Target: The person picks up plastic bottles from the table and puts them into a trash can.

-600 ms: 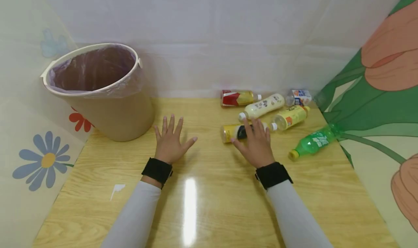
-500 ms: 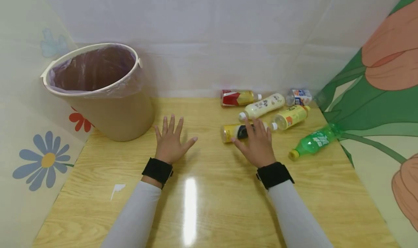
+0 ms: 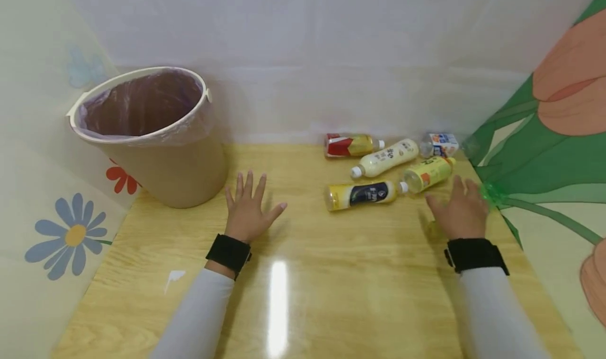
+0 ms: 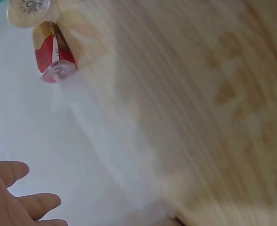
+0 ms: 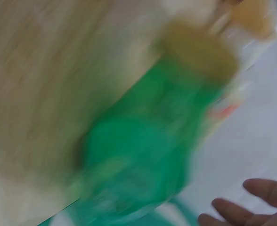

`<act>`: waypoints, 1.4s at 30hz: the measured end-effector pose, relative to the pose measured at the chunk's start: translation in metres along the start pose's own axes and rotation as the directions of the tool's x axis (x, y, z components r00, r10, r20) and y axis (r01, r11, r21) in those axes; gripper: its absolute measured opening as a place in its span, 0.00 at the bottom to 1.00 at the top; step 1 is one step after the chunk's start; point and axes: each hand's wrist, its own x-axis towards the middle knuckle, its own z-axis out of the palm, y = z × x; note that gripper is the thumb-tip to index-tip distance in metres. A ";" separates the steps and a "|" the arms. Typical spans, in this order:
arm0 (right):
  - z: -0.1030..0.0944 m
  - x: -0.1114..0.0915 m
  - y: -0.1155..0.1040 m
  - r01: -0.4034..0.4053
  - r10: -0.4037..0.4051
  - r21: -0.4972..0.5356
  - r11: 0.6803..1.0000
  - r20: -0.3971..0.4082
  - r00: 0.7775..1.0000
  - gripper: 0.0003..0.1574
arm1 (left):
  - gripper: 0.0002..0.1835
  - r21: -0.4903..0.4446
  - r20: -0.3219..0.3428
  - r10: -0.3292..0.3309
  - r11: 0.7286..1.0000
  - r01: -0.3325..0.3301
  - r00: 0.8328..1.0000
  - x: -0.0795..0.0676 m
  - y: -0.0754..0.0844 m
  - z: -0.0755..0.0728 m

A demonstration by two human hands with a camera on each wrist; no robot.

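Observation:
In the head view my right hand (image 3: 460,212) is over the green bottle (image 3: 493,195), hiding most of it. The blurred right wrist view shows that bottle lying with its yellow cap (image 5: 199,52) away from the fingers, which are apart from it. Fingers spread, my left hand (image 3: 247,212) is above the wood-grain table, holding nothing. Between the hands lies a bottle with a yellow and black label (image 3: 364,195). Beyond it are a yellow-label bottle (image 3: 428,174), a cream bottle (image 3: 385,158), a red-label bottle (image 3: 352,145) and a clear bottle (image 3: 440,143).
A tan bin (image 3: 189,175) with a clear plastic liner stands at the back left. A white sheet (image 3: 274,101) hangs behind the table (image 3: 322,275). Flower-patterned surfaces flank both sides. A small white mark (image 3: 176,276) is on the table at left.
My right hand has moved right, from the yellow and black bottle to over the green bottle. The left hand has stayed in place. The head view has shifted slightly.

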 end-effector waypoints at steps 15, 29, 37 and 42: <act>-0.009 -0.015 0.061 -0.296 0.311 -0.099 0.950 0.254 0.916 0.64 | 0.47 -0.059 0.010 -0.012 0.998 0.012 1.000 -0.015 0.008 0.020; -0.009 -0.023 0.047 -0.287 0.264 0.106 0.952 0.188 0.946 0.55 | 0.46 -0.218 -0.016 0.034 0.975 -0.037 0.999 -0.004 0.009 0.016; -0.015 -0.044 -0.034 -0.027 0.025 0.273 0.962 0.010 1.000 0.55 | 0.38 -0.709 0.042 0.095 0.704 -0.037 0.995 -0.002 0.050 -0.011; -0.007 -0.062 -0.096 0.211 -0.198 0.340 0.916 -0.073 0.978 0.57 | 0.33 -0.883 0.078 0.154 0.469 -0.004 0.985 -0.007 0.089 -0.030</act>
